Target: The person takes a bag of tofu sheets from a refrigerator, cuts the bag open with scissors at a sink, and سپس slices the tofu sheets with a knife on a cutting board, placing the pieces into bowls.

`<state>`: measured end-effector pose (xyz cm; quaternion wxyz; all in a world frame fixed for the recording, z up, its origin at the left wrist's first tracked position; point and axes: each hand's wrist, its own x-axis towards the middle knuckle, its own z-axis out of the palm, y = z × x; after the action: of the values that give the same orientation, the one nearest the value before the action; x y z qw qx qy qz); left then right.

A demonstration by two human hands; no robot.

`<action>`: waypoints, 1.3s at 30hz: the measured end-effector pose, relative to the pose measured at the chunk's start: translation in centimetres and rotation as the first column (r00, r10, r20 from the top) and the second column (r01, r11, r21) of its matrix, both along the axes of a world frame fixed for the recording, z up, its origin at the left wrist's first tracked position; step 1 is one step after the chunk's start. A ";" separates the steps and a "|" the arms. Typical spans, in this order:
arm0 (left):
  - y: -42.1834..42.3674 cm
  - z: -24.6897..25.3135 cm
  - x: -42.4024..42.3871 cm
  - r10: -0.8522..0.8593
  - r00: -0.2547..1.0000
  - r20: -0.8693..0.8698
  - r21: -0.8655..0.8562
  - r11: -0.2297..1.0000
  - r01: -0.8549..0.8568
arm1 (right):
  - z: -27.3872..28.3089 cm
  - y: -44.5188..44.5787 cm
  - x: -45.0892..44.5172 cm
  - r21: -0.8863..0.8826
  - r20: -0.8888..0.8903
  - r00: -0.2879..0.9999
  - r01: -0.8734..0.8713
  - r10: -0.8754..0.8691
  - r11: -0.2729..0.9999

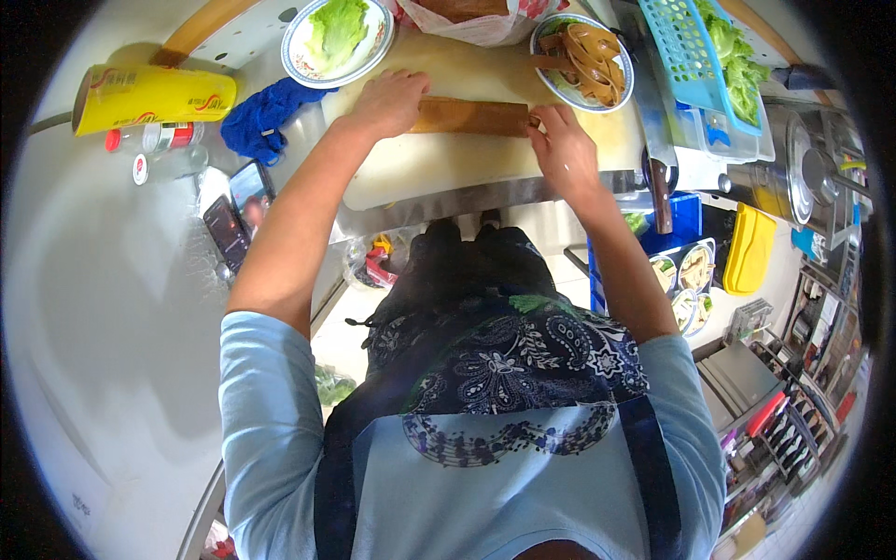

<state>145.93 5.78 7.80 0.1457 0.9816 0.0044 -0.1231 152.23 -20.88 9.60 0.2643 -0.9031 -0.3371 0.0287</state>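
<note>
A long, flat brown piece (476,117), seemingly folded or stacked tofu sheet, lies across a pale cutting board (434,164). My left hand (392,103) rests over its left end, the fingers hiding that end. At the right end my right hand (565,148) has thumb and fingers pinched at the edge. Beyond the right hand stands a blue-rimmed bowl (586,63) with brown strips of similar material over some greens. Another patterned bowl (337,43), holding a lettuce leaf, sits behind the left hand.
A cleaver (660,161) lies right of the board, its handle overhanging the counter edge. Right of it is a blue basket (689,59) of lettuce. At left are a blue cloth (260,120), a yellow roll (157,96), jars (171,136) and two phones (227,225). A plastic bag (465,21) lies behind.
</note>
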 end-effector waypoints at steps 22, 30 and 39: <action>-5.5 1.6 -7.5 0.139 0.984 0.111 -0.207 0.972 -0.114 | 2.0 -16.2 1.8 -0.369 0.156 0.957 0.288 -0.246 0.884; -8.6 1.7 -7.1 0.079 0.993 0.089 -0.201 0.978 -0.060 | 6.4 -20.5 -5.4 -0.358 -0.025 0.951 0.280 -0.309 0.891; -10.7 1.3 -7.6 -0.048 0.975 0.218 -0.004 0.999 0.050 | 5.3 -16.0 -8.1 -0.083 -0.567 0.809 0.129 -0.154 0.988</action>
<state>138.35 -4.89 9.09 0.1467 0.9883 -0.0366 -0.0183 144.09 -36.85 14.89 0.3363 -0.8805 -0.1735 0.2854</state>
